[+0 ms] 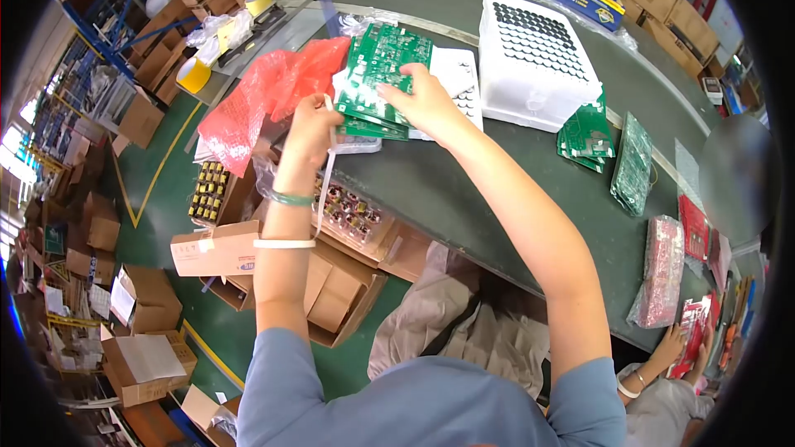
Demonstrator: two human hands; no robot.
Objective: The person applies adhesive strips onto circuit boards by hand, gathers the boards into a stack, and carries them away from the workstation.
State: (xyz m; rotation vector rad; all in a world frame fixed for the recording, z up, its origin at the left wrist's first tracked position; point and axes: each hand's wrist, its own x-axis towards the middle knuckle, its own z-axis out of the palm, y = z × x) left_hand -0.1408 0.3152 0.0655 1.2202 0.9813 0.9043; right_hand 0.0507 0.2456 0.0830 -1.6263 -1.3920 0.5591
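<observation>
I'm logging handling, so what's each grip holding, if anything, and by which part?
Right grip: on the right side of the green circuit board, hold or touch unclear. Left grip: at the white strap, upper end; whether it's pinched cannot be told.

Grn PCBs (pixel 383 66), stacked, edges offset, top bd w/ pale markings, over dk bench (pixel 505 199)

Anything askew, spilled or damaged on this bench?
Mildly askew: the red bubble wrap lies crumpled beside the green boards being handled, its near end apparently overhanging the edge of the bench. The board stack right of the white foam box is fanned, not squared up. No spill or damage visible.
</observation>
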